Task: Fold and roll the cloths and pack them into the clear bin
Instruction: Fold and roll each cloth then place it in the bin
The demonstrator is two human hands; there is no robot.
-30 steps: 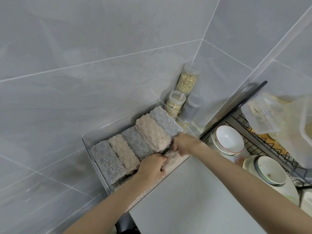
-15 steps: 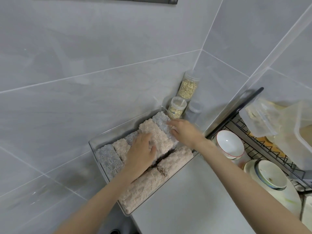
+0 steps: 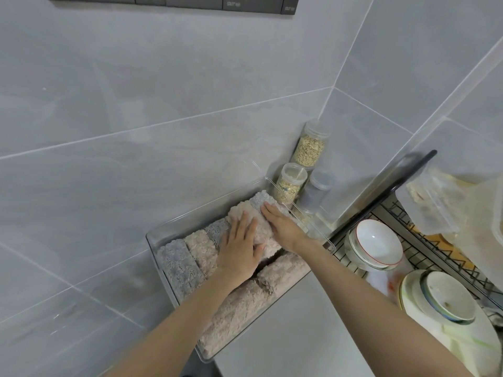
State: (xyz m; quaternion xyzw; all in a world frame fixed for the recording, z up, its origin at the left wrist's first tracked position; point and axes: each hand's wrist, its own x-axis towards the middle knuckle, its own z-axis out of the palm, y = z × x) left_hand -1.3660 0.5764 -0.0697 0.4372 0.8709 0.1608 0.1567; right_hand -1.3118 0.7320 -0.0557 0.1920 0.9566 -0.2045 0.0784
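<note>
The bin (image 3: 206, 206) stands with one long side against the wall (image 3: 136, 164). All the cloths (image 3: 179, 265) in view are inside it, rolled and packed tight. A back row of five lies along the bin's wall-side edge, grey and beige by turns. A front row of two beige rolls runs end to end along its other long side. The long roll (image 3: 234, 314) fills the bin's nearer end, and the short roll (image 3: 283, 270) lies further in.

Both hands lie palm down on the back row with fingers straight, grasping nothing. The left hand (image 3: 239, 248) presses flat on the fourth roll (image 3: 261, 232), a beige one, with its heel over the grey one beside it. The right hand (image 3: 283, 224) rests on the last roll (image 3: 262, 198), a grey one at the bin's far end. Its fingertips lie close to the left hand's.

Just past the bin's far end, in the corner, stand three jars (image 3: 290, 183) — two hold grain, and the contents of the third cannot be made out. To the right of the bin is a wire rack (image 3: 424, 248) holding bowls (image 3: 378, 243). A pale counter (image 3: 285, 338) lies on the bin's near side.
</note>
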